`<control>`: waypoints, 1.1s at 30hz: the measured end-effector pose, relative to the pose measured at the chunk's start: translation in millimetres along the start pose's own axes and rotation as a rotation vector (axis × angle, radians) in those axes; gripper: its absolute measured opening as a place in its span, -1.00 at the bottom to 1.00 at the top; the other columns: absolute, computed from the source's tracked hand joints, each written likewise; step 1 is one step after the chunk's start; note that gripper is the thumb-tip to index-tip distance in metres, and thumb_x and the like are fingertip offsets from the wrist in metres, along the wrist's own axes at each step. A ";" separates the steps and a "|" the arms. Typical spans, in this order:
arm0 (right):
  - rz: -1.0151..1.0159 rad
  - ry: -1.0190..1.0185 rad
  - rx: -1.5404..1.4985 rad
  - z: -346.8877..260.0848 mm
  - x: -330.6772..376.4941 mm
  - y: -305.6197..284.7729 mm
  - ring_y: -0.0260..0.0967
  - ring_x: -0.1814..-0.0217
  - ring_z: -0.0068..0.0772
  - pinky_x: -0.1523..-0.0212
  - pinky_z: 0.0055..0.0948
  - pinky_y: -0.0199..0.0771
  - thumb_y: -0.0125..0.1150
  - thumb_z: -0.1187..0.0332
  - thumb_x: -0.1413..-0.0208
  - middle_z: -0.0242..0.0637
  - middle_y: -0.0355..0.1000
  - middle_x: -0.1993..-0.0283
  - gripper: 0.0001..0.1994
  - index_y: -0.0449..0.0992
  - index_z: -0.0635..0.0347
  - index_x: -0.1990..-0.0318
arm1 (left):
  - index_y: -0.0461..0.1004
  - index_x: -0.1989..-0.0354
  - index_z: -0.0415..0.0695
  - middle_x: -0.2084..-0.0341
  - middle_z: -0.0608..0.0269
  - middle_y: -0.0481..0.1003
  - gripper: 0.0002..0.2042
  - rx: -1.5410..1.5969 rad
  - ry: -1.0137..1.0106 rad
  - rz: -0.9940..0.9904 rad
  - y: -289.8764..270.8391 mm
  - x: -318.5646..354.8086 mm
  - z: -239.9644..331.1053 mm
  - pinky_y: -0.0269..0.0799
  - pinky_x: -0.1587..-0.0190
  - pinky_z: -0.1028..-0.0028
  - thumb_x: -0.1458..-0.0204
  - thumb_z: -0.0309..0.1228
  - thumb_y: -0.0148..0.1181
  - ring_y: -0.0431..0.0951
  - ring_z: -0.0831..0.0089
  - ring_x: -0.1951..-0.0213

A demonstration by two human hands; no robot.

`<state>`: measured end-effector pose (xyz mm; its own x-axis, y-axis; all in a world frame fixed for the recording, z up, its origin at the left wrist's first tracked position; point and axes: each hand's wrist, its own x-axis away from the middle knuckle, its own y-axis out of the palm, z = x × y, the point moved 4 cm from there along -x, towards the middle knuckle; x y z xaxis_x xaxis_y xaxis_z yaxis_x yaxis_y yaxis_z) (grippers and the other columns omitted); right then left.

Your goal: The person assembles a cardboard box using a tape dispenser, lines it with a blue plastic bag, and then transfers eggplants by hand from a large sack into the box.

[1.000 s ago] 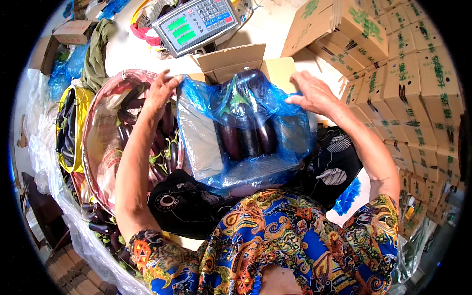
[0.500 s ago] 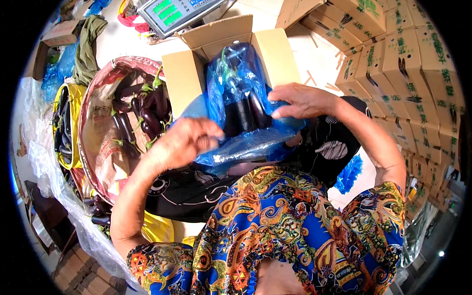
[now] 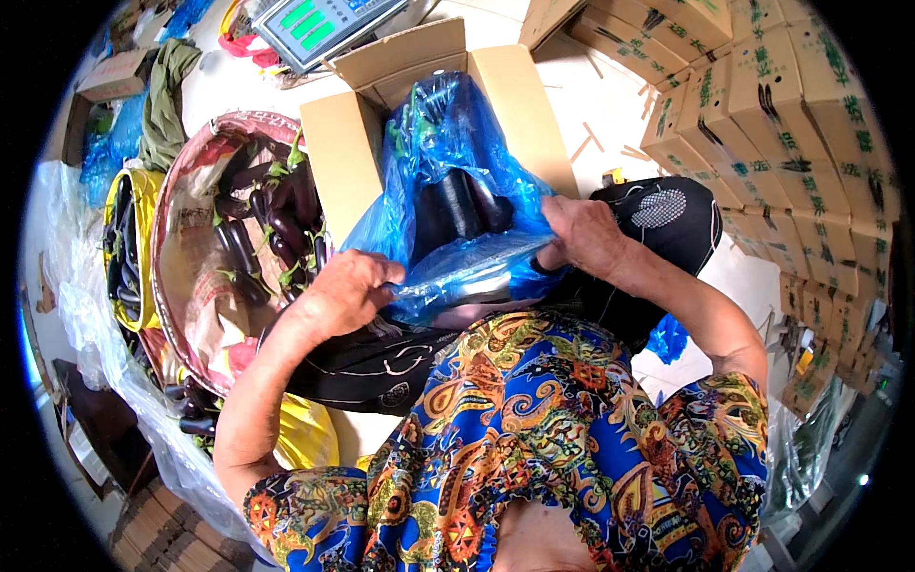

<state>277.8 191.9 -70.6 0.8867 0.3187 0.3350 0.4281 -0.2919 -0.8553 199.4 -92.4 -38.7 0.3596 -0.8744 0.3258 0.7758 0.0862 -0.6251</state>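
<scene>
An open cardboard box (image 3: 348, 172) stands in front of me, lined with a blue plastic bag (image 3: 448, 143) that holds several dark purple eggplants (image 3: 462, 205). My left hand (image 3: 343, 291) grips the bag's near edge at the left. My right hand (image 3: 581, 234) pinches the same edge at the right. Both hands hold the blue film over my lap, against black trousers (image 3: 381, 357).
A wide round basin (image 3: 191, 276) with more eggplants (image 3: 276, 219) lies at my left. A weighing scale (image 3: 319, 24) sits behind the box. Stacked printed cartons (image 3: 782, 105) fill the right side. A yellow bag (image 3: 133, 243) and clear plastic sheeting (image 3: 143, 419) lie at far left.
My left hand came down from the basin to the bag's near edge and closed on it. The right hand shifted nearer along that edge. The view now shows more of the box.
</scene>
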 end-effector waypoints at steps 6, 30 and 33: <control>-0.174 -0.016 -0.225 16.8 1.2 -23.3 0.47 0.33 -0.13 0.22 -0.14 0.47 0.16 0.39 0.08 -0.09 0.44 0.40 -0.83 0.51 0.20 0.29 | 0.39 0.46 -0.24 0.59 0.43 0.28 -0.87 0.449 -0.194 -0.015 -53.9 -27.1 2.8 0.25 0.38 0.55 -0.08 -0.48 0.14 0.28 0.65 0.45; 0.217 -0.040 -0.824 0.7 -89.8 22.4 0.42 0.12 -0.31 0.06 -0.29 0.42 0.19 0.37 -0.08 -0.23 0.47 0.25 -0.79 0.43 0.17 0.13 | 0.32 -0.13 -0.05 0.20 -0.03 0.46 -0.42 -0.180 -0.005 0.276 -55.9 -139.0 44.1 0.43 0.04 0.27 0.18 -0.67 0.09 0.47 -0.02 0.24; 0.272 -0.294 -0.608 6.3 -96.2 27.4 0.42 0.18 -0.35 0.08 -0.33 0.42 0.15 0.40 -0.09 -0.22 0.47 0.29 -0.83 0.44 0.17 0.16 | 0.07 -0.33 0.13 -0.11 0.00 0.25 -0.04 -0.516 0.053 0.474 -78.5 -142.6 11.9 0.30 -0.14 0.23 0.41 -0.82 0.08 0.26 -0.01 -0.09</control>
<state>203.1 158.9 -128.8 0.9286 0.3676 -0.0515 0.2962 -0.8176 -0.4937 93.4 31.2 -27.6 0.5621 -0.8219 -0.0918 0.1922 0.2378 -0.9521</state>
